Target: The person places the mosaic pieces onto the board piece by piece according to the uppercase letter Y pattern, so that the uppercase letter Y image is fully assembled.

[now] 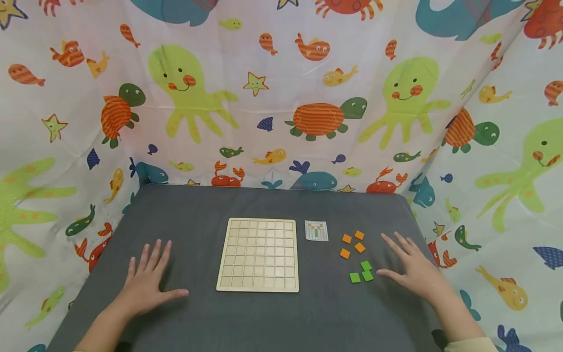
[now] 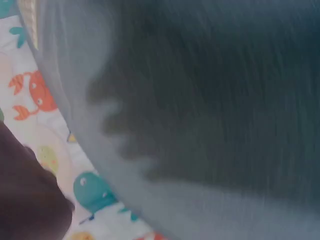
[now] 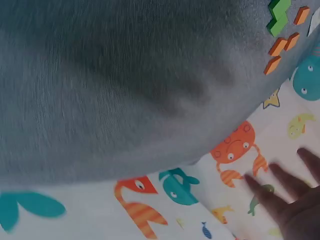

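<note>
Over the left part of the grey table, my left hand (image 1: 144, 283) has its fingers spread and holds nothing. My right hand (image 1: 413, 269) is spread too, just right of the small tiles, touching none of them. Between the hands lies a pale wooden grid board (image 1: 258, 255) with bare square cells. Several orange square tiles (image 1: 345, 253) lie right of the board, and several green square tiles (image 1: 355, 277) lie nearer the front. A small printed pattern card (image 1: 316, 231) lies beside the board's upper right corner. In the right wrist view, the fingers (image 3: 290, 182) look straight and apart.
The grey cloth-covered table (image 1: 259, 322) carries all these things. A curtain (image 1: 272, 105) printed with sea animals hangs behind it and along both sides. Dark hand shadows fall on the cloth in both wrist views.
</note>
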The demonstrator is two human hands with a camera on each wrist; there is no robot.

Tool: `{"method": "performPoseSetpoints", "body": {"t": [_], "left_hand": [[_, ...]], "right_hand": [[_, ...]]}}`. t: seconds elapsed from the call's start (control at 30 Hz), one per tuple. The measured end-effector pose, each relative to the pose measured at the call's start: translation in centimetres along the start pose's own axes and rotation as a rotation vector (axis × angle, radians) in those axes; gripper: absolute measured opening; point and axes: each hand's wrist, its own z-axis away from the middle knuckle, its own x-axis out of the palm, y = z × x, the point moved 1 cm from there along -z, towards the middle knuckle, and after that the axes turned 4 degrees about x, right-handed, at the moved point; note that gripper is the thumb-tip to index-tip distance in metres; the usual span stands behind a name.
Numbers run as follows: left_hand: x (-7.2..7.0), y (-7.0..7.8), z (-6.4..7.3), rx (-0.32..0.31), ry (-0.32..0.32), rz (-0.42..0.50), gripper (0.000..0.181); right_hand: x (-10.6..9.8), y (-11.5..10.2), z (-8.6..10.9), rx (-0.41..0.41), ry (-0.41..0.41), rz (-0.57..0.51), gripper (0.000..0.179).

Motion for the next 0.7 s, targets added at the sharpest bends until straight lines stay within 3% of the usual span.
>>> {"method": "performPoseSetpoints", "body": {"t": [0.13, 0.33, 0.53, 0.7], "left_hand": [[1.4, 1.0, -0.6, 0.047, -0.012, 0.158, 0.137], [3.9, 2.5, -1.8, 0.098, -0.009, 0.274, 0.141], [5.2, 4.0, -3.0, 0.109, -0.032, 0.342, 0.143], [5.8, 4.8, -3.6, 0.101, -0.062, 0.341, 0.143]], "right_hand": [[0.9, -0.2, 0.2, -0.013, 0.032, -0.060, 0.091], [2.8, 0.2, 0.3, -0.022, 0.095, -0.163, 0.069], [4.8, 1.0, 0.1, 0.037, 0.067, -0.306, 0.063], [6.0, 1.2, 0.2, 0.057, 0.049, -0.379, 0.056]]}}
